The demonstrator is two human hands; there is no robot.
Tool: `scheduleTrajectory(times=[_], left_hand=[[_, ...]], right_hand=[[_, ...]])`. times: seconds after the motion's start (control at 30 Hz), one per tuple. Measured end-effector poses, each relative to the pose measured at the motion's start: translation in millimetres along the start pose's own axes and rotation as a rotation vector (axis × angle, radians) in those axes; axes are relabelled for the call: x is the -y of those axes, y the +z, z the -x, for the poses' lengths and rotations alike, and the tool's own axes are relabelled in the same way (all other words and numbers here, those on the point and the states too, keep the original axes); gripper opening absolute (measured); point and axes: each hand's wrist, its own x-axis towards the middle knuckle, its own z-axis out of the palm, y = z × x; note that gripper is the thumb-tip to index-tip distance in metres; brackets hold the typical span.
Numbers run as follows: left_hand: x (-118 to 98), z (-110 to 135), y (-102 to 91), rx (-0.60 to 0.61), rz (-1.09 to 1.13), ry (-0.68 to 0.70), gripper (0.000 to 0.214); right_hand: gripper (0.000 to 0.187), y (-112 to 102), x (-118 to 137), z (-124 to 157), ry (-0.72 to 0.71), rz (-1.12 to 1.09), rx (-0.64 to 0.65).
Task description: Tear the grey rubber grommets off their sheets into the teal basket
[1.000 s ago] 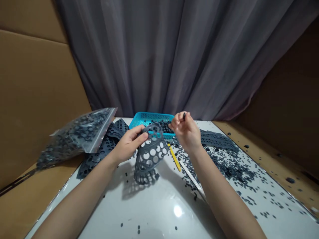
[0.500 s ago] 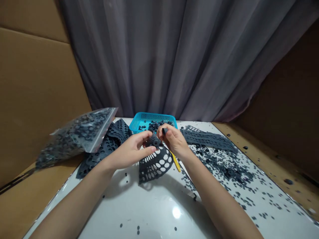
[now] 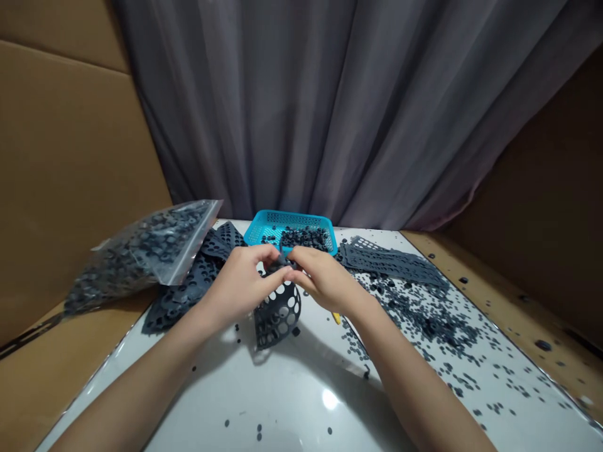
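Observation:
Both hands meet over the middle of the white table (image 3: 226,389). A dark perforated rubber sheet (image 3: 277,314), curled and full of round holes, hangs down below them. Its upper end is pinched by my left hand (image 3: 245,276), thumb and fingers closed on it. My right hand (image 3: 325,276) is closed at the same end, thumb and fingertips touching the sheet beside the left fingertips. The exact grip between the fingertips is partly hidden. Just behind the hands stands a blue basket (image 3: 333,235) holding many small black rubber pieces (image 3: 306,238).
At left, a clear zip bag (image 3: 141,251) of black pieces leans beside folded perforated sheets (image 3: 183,295). More sheets (image 3: 396,263) lie at right, above scattered black discs (image 3: 438,326). Part of a yellow tool (image 3: 336,318) shows near my right wrist. Cardboard (image 3: 61,157) and a grey curtain (image 3: 282,107) enclose the table.
My right hand has moved left and down to the sheet, and the small dark piece it pinched is out of sight. A dark piece now lies on the table beside the sheet.

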Motion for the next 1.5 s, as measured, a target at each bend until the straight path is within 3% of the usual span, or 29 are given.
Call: scheduleTrajectory(times=[0.17, 0.4, 0.5, 0.57, 0.63, 0.77, 0.83, 0.87, 0.97, 1.07, 1.13, 1.3, 1.5], left_hand=[[4.5, -1.6, 4.2, 0.004, -0.032, 0.088, 0.013], [19.3, -8.0, 7.3, 0.15, -0.005, 0.035, 0.024], [25.1, -12.0, 11.3, 0.277, 0.174, 0.04, 0.028], [27.0, -13.4, 15.6, 0.322, 0.449, 0.007, 0.029], [26.1, -12.9, 19.3, 0.297, 0.744, -0.084, 0.029], [20.0, -9.6, 15.7, -0.011, 1.129, -0.211, 0.028], [20.6, -11.4, 9.7, -0.127, 1.149, -0.202, 0.027], [22.8, -13.6, 7.1, -0.148, 1.119, -0.197, 0.027], [34.6, -23.5, 5.4, -0.176, 1.055, -0.277, 0.023], [45.0, -30.5, 10.2, -0.245, 0.986, -0.344, 0.021], [47.1, -30.8, 13.0, -0.223, 0.912, -0.357, 0.021], [42.1, -25.2, 13.2, -0.16, 0.811, -0.347, 0.024], [35.5, -22.1, 12.1, -0.089, 0.811, -0.328, 0.019]], right_hand=[[0.027, 2.2, 0.3, -0.6, 0.073, -0.113, 0.079], [0.023, -1.3, -4.6, -0.1, 0.121, -0.017, 0.101], [0.025, 0.8, -3.8, 0.1, 0.126, -0.076, 0.108], [0.028, 5.2, -2.8, -1.0, 0.098, -0.289, 0.071], [0.03, 10.1, -4.0, -3.1, 0.093, -0.662, -0.011], [0.033, 8.2, -20.7, -6.1, 0.157, -1.451, -0.416], [0.034, 1.7, -34.5, -4.8, 0.177, -1.66, -0.601], [0.034, -1.0, -40.9, -3.5, 0.196, -1.713, -0.622], [0.036, -3.2, -52.7, 0.5, 0.269, -1.708, -0.5], [0.036, 0.2, -52.1, 1.6, 0.275, -1.583, -0.376], [0.036, 1.8, -47.5, 0.7, 0.279, -1.474, -0.327], [0.035, 2.3, -36.9, -2.2, 0.352, -1.226, -0.285], [0.034, 5.4, -37.0, -2.5, 0.318, -1.097, -0.289]])
